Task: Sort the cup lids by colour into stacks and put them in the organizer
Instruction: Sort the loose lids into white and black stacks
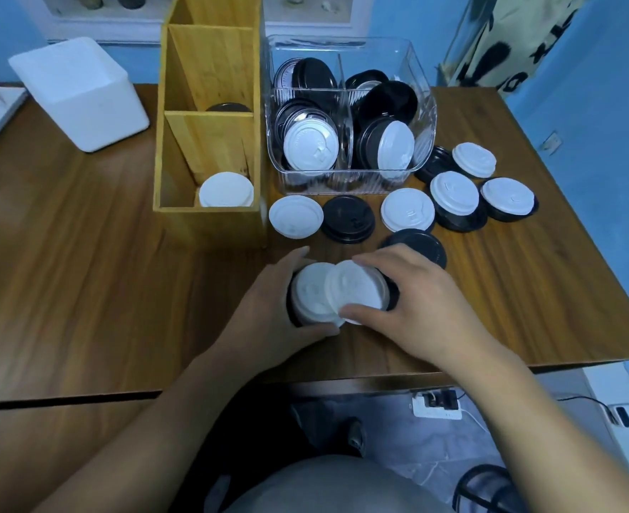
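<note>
Near the front edge of the tabletop (pixel 83 272), the left hand (pixel 268 301) has its grip curled round a white-topped stack (pixel 311 290) with a dark lid showing beneath. The right hand (pixel 416 301) pinches a second white lid (pixel 357 286) by its rim, tilted and overlapping the first. A loose black lid (pixel 420 246) lies just behind the right hand's fingers. Further back, a row of white and black lids (pixel 348 219) is spread between the hands and a clear bin (pixel 342 183), which holds more mixed lids. To the bin's left stands the wooden organizer (pixel 209 224), with a white lid (pixel 226 189) in its nearest compartment and a dark lid (pixel 228 107) in the one behind. A white foam box (pixel 80 90) sits well apart at the far left.
</note>
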